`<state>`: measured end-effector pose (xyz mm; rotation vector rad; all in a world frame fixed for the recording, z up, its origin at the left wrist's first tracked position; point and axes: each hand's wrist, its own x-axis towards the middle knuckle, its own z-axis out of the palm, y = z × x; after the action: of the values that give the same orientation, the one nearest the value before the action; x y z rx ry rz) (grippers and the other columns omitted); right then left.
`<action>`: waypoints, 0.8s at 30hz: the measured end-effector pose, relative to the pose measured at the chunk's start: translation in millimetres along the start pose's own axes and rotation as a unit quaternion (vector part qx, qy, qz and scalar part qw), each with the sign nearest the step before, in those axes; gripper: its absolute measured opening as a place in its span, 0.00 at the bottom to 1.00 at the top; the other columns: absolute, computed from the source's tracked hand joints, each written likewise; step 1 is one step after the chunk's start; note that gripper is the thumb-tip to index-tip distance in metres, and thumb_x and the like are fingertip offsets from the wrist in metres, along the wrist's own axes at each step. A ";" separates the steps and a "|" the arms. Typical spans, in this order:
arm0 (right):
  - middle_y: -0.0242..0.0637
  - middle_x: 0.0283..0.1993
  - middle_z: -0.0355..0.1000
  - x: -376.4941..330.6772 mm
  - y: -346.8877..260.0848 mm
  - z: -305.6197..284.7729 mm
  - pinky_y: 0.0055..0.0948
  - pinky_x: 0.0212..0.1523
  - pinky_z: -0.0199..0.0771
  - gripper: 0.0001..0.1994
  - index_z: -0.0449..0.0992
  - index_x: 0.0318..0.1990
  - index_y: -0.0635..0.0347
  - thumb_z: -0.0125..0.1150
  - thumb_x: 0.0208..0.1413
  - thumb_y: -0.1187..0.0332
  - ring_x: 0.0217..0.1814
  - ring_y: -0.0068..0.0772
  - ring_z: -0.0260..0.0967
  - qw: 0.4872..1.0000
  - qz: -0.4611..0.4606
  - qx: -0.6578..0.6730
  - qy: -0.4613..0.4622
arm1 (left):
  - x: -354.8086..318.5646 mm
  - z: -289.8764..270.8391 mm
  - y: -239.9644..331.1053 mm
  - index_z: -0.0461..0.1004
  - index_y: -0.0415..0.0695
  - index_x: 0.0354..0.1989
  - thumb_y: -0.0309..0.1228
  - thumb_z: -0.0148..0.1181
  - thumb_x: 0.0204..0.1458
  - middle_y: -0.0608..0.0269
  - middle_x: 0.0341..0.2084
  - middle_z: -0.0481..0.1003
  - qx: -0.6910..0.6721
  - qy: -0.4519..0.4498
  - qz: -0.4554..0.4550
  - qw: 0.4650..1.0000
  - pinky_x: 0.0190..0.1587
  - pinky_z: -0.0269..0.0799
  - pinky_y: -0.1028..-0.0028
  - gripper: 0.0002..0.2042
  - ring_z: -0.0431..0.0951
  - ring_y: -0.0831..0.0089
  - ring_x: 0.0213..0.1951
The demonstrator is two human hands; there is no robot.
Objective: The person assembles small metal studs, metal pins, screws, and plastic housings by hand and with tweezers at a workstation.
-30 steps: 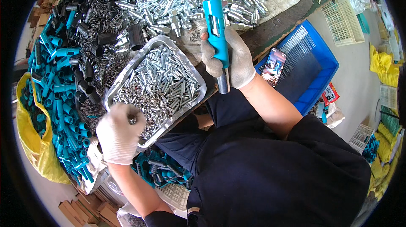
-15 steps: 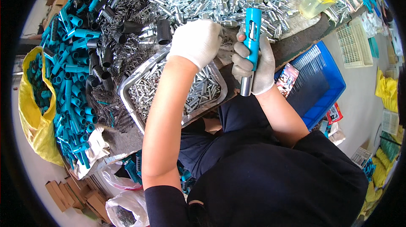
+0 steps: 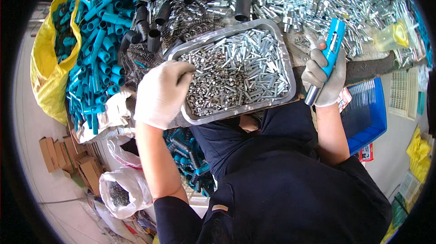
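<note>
My right hand [image 3: 328, 78], in a grey-white glove, is wrapped round a teal slotted tube [image 3: 334, 42]. A shiny metal rod [image 3: 312, 95] sticks out of the tube's lower end, and the tube leans with its top to the right. My gloved left hand [image 3: 164, 93] is at the left rim of a metal tray [image 3: 290, 73], its fingertips curled together over the small parts. Whether anything is between them is hidden. Short metal pins [image 3: 265, 57] fill the tray's right part, and smaller, darker metal pieces [image 3: 213, 80] fill its left part.
Teal tubes [image 3: 97, 44] pile up at the left beside a yellow sack [image 3: 43, 80]. Springs [image 3: 141, 60], black sleeves [image 3: 243, 7] and silver metal parts [image 3: 309, 1] cover the far bench. A blue bin [image 3: 379, 121] with thin rods and a clear cup [image 3: 386, 38] are at right.
My left hand has gone from the tray's far edge to its left rim, uncovering the pins. My right hand keeps the teal tube, now tilted more. The whole view has shifted.
</note>
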<state>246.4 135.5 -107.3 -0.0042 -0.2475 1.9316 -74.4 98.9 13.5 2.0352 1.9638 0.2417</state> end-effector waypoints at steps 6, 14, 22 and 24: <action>0.26 0.26 0.51 2.2 3.0 0.4 0.19 0.13 0.43 0.23 0.66 0.50 0.63 0.45 0.67 0.48 0.14 0.14 0.40 1.000 0.001 -0.004 -0.008 | -12.1 50.9 4.2 0.76 0.43 0.47 0.35 0.62 0.51 0.51 0.38 0.76 0.027 0.073 -0.050 0.996 0.44 0.74 0.62 0.17 0.78 0.53 0.40; 0.26 0.25 0.51 3.6 1.0 0.7 0.20 0.13 0.45 0.24 0.64 0.51 0.63 0.44 0.67 0.48 0.14 0.15 0.42 1.000 0.019 -0.021 0.005 | -44.0 84.8 23.2 0.79 0.43 0.37 0.25 0.62 0.49 0.57 0.36 0.77 -0.088 0.146 0.003 0.985 0.45 0.72 0.65 0.07 0.77 0.57 0.40; 0.31 0.23 0.57 2.7 0.9 2.3 0.17 0.05 0.41 0.24 0.62 0.53 0.63 0.41 0.68 0.48 0.07 0.13 0.40 0.994 0.029 -0.099 0.034 | -55.0 96.0 14.9 0.80 0.44 0.34 0.23 0.66 0.45 0.61 0.32 0.77 -0.154 0.213 0.027 0.964 0.39 0.74 0.67 0.07 0.78 0.61 0.35; 0.31 0.22 0.56 4.7 3.0 2.0 0.17 0.06 0.41 0.24 0.62 0.53 0.63 0.42 0.68 0.48 0.07 0.13 0.41 0.993 0.037 -0.110 0.019 | -54.7 97.3 13.1 0.80 0.44 0.34 0.23 0.66 0.45 0.61 0.32 0.77 -0.162 0.217 0.033 0.962 0.39 0.74 0.67 0.07 0.78 0.62 0.35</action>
<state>241.6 138.5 -105.3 -0.1995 -0.4390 1.9657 -33.1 34.6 -68.9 1.9456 1.9239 1.0314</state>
